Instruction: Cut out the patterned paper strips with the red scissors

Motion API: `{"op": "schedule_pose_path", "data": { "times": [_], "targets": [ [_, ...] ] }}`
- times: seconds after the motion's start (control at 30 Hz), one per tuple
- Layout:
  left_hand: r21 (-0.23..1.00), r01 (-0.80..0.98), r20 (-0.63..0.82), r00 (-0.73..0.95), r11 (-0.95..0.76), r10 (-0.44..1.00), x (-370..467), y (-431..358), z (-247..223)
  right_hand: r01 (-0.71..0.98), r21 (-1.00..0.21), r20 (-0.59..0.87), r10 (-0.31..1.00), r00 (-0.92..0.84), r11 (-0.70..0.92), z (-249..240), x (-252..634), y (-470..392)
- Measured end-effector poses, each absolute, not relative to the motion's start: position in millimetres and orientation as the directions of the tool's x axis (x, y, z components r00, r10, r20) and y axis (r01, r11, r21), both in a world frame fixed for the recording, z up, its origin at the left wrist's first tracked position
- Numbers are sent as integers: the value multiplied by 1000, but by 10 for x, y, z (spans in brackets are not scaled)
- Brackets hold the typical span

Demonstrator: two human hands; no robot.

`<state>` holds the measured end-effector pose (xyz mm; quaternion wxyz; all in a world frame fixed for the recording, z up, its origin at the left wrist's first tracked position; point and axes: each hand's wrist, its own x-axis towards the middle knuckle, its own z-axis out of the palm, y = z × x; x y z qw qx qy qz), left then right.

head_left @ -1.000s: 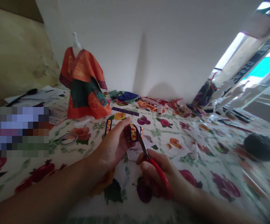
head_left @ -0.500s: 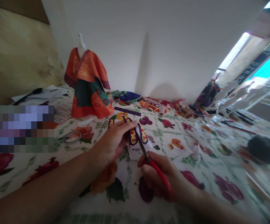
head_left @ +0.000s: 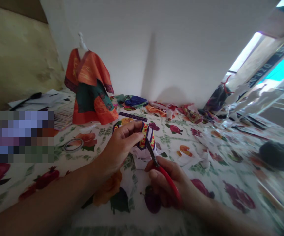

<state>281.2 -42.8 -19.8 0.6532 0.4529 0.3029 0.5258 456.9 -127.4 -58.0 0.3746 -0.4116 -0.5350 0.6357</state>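
My left hand (head_left: 124, 139) pinches a small printed cutout (head_left: 143, 139), yellow and red with a dark purple border, between thumb and fingers. In my right hand (head_left: 168, 180) is a pair of red-handled scissors (head_left: 171, 186), its fingers wrapped round the handles. The dark blades point up and left and meet the cutout's lower part; whether they cut into it I cannot tell. White paper (head_left: 142, 162) lies just below the cutout. Another piece with the same print (head_left: 116, 127) shows partly behind my left hand. Further back lies a dark purple patterned strip (head_left: 132, 116).
A small mannequin in an orange and green robe (head_left: 90, 88) stands at the back left. A roll of tape (head_left: 73, 145) lies left of my hands. Fabric scraps (head_left: 134, 101) line the wall. White paper scraps (head_left: 203, 154) and a dark bundle (head_left: 278, 155) are at right.
My left hand has shifted its grip, thumb and fingers now pinching the cutout, which is turned and raised slightly. The scissors stay at its lower part, in nearly the same place.
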Motion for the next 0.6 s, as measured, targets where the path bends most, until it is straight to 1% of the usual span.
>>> {"op": "schedule_pose_path", "data": {
  "times": [0.2,0.33,0.43,0.5,0.6],
  "targets": [
    [867,-460,-17,356,191,934,2835,-409,-245,-30,-990,-120,926,-358,-140,-584,4566,-1260],
    [772,-508,-196,381,382,903,2825,-396,-256,-44,-989,-112,916,-385,-139,-608,4581,-1257],
    [720,-472,-309,439,509,844,2811,-396,-231,-23,-987,-138,905,-403,-161,-582,4584,-1253],
    [697,-447,-350,471,561,810,2808,-395,-206,8,-984,-167,894,-415,-180,-543,4579,-1251],
    [681,-425,-431,426,597,795,2819,-387,-184,48,-977,-207,881,-425,-206,-493,4570,-1251]
  ]
}}
